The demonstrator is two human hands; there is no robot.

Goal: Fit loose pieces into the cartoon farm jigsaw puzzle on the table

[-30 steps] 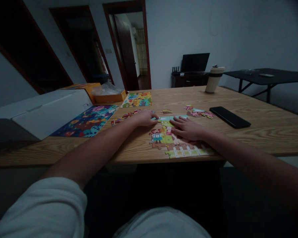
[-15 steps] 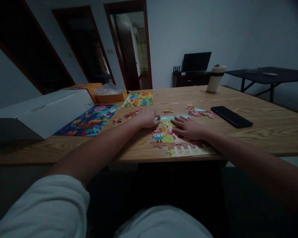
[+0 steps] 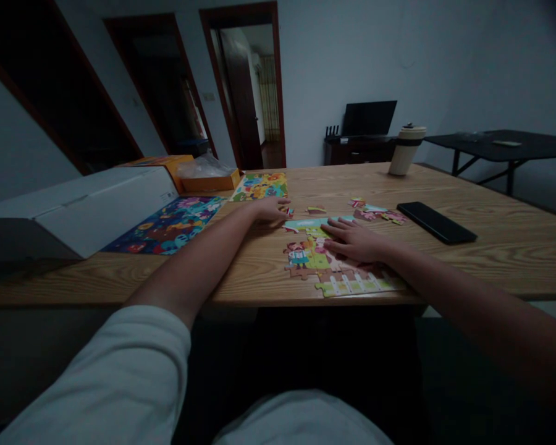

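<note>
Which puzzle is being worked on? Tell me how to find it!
On the wooden table, look at the near edge. The half-built puzzle lies under the right hand. Unlike the finished blue puzzle on the left, it has ragged edges and a white fence along its bottom.

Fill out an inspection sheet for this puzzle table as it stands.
Surface: wooden table, dimly lit.
Job's things: part-built puzzle near the front edge; loose pieces beyond it.
Clutter: black phone, cup, white box, orange box, two finished puzzles.
Grippers: left hand reaches to small pieces past the part-built puzzle, grasp unclear; right hand lies flat on the puzzle, fingers spread.
Cables: nothing seen.
Surroundings: open doorway, dark monitor, black side table.
</note>
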